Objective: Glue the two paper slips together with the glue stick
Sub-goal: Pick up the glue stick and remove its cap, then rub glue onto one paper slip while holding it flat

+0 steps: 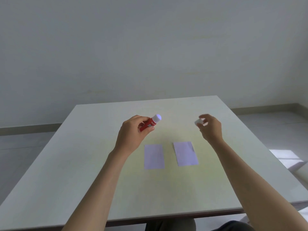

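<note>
The left hand point(133, 130) is gripping the glue stick point(149, 124) around its red barrel, holding it above the tabletop point(66, 180). The white glue end is pointing up and away, toward the far right, so the stick's long axis is lying diagonally. The right hand point(210, 128) is pinching a small white cap point(198, 121) between its fingertips, well apart from the stick. Both paper slips are lying flat, side by side but not touching. The left slip point(154, 156) is sitting just below and nearer the glue-holding hand; the right slip point(185, 153) is lying beyond it. Judged from this, the stick is uncapped and the left hand must be tipping it downward onto the left slip. White lettering on the barrel is present but illegible.
</note>
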Demonstrator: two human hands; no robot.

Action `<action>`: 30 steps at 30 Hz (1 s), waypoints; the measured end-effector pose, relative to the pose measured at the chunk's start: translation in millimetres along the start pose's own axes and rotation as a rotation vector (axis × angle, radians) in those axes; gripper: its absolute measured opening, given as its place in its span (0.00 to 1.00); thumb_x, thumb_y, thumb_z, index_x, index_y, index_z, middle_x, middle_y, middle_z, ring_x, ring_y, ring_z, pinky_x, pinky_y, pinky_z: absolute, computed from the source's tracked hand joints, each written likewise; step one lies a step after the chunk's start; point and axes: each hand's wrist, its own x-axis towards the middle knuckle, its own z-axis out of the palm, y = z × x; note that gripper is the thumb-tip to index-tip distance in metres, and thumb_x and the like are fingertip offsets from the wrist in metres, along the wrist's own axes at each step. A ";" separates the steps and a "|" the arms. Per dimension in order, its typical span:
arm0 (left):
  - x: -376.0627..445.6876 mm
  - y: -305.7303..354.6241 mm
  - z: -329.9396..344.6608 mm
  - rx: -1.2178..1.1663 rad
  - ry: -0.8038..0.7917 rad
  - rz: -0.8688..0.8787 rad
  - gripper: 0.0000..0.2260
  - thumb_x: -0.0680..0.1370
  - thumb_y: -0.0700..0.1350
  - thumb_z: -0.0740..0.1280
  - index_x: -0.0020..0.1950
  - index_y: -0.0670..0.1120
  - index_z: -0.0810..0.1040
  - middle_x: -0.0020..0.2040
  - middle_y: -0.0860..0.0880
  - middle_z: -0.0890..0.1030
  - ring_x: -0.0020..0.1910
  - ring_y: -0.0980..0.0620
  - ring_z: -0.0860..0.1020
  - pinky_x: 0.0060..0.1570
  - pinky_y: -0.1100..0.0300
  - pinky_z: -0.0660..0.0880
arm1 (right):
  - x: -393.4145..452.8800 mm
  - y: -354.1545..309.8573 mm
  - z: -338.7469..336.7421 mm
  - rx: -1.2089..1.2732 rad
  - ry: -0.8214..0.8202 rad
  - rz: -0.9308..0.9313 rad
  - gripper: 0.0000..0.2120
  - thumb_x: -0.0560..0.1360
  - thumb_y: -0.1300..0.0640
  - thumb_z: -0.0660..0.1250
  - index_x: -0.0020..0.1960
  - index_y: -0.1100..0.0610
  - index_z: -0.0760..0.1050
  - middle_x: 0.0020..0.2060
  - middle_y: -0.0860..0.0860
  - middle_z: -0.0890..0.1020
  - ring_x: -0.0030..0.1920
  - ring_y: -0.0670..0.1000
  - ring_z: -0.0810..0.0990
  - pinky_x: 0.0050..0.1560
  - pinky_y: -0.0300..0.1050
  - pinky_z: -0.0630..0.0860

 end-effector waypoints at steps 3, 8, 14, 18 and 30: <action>-3.9 -3.8 4.4 -0.049 0.011 -0.063 0.08 0.72 0.47 0.72 0.50 0.51 0.82 0.45 0.56 0.83 0.44 0.53 0.80 0.50 0.52 0.78 | -5.3 37.7 9.0 -0.159 -0.012 0.060 0.10 0.75 0.62 0.64 0.55 0.61 0.76 0.52 0.60 0.79 0.50 0.60 0.78 0.46 0.45 0.69; -7.4 -5.1 11.5 -0.167 0.024 -0.173 0.06 0.71 0.44 0.73 0.47 0.49 0.82 0.35 0.58 0.83 0.34 0.59 0.81 0.40 0.71 0.75 | -13.7 60.9 14.2 -0.297 -0.049 0.042 0.11 0.76 0.62 0.61 0.57 0.61 0.75 0.54 0.60 0.77 0.50 0.62 0.78 0.43 0.47 0.70; -10.6 -3.6 17.4 -0.291 0.030 -0.242 0.03 0.71 0.42 0.71 0.42 0.50 0.81 0.32 0.56 0.84 0.37 0.65 0.82 0.35 0.78 0.68 | -17.5 54.6 9.5 -0.351 -0.121 -0.011 0.21 0.75 0.60 0.65 0.66 0.58 0.69 0.59 0.62 0.73 0.52 0.63 0.77 0.48 0.52 0.74; -8.8 -7.7 22.4 -0.435 0.065 -0.338 0.05 0.71 0.45 0.72 0.39 0.56 0.81 0.40 0.60 0.85 0.44 0.61 0.83 0.46 0.69 0.74 | -28.2 12.1 9.6 -0.143 0.022 -0.129 0.25 0.74 0.51 0.68 0.68 0.58 0.68 0.61 0.59 0.73 0.51 0.59 0.79 0.52 0.51 0.76; -10.0 -26.0 24.2 -0.435 -0.048 -0.276 0.09 0.71 0.48 0.73 0.51 0.57 0.82 0.52 0.60 0.83 0.55 0.60 0.79 0.60 0.61 0.73 | -75.3 -66.7 43.4 0.670 -0.633 0.010 0.11 0.79 0.59 0.62 0.56 0.64 0.77 0.34 0.56 0.77 0.30 0.52 0.74 0.32 0.41 0.72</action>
